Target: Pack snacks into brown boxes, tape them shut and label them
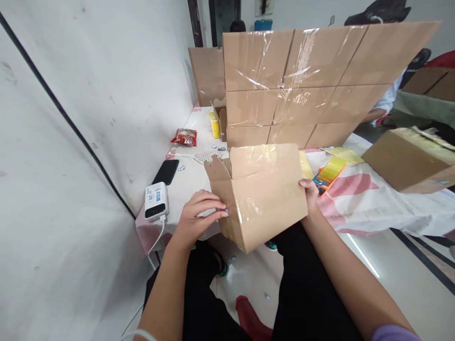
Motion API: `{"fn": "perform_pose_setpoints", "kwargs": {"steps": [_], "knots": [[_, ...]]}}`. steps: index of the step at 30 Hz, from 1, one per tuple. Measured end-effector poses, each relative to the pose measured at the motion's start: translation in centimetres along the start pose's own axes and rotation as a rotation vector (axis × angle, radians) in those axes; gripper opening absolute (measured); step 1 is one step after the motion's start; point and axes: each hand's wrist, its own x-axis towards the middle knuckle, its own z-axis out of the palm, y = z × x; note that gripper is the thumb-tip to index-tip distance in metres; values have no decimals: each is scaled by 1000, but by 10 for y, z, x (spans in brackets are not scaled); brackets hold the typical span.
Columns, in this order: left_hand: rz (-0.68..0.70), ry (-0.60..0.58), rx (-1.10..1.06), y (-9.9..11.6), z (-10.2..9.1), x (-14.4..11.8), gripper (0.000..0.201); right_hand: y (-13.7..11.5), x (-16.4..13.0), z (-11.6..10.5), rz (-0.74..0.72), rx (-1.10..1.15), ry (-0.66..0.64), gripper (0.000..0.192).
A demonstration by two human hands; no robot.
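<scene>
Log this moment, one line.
cardboard box: flaps raised; left hand: at its end panel; right hand: gripping its edge; tape dispenser: on tablecloth

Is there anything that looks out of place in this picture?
Yes, small pale scraps lie on the floor below the held box. They look odd there, as if dropped; I cannot tell what they are.

Scuffed white wall (71,199) left, black cable (71,122) slants across it; pink-white cloth-covered tabletop (384,206); glossy floor (398,272), dark stripes (422,259) right; doorway (224,19) far.
</scene>
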Motion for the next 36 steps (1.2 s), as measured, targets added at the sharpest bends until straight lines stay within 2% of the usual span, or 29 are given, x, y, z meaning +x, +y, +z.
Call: {"fn": "perform_pose_setpoints", "kwargs": {"steps": [6,10,13,16,21,27,31,36], "knots": [[-53,-75,-90,6,1,2,9,1,3,-4,46,29,-101,55],[-60,-44,-145,9,2,4,13,-2,2,-2,70,39,-208,55],[-21,-34,-124,9,1,4,18,-3,0,0,73,17,-240,56],[0,-50,-96,9,-1,5,18,-3,-1,2,57,-12,-248,57],[-46,-96,-109,12,-3,5,12,-3,-2,3,46,-89,-225,57],[0,-33,-114,12,-4,4,24,-1,-2,5,17,-175,-213,58],[14,-40,-94,14,-6,5,20,0,-1,6,13,-184,-215,58],[-73,-101,-29,20,-7,5,14,1,-1,6,25,-186,-238,55]]}}
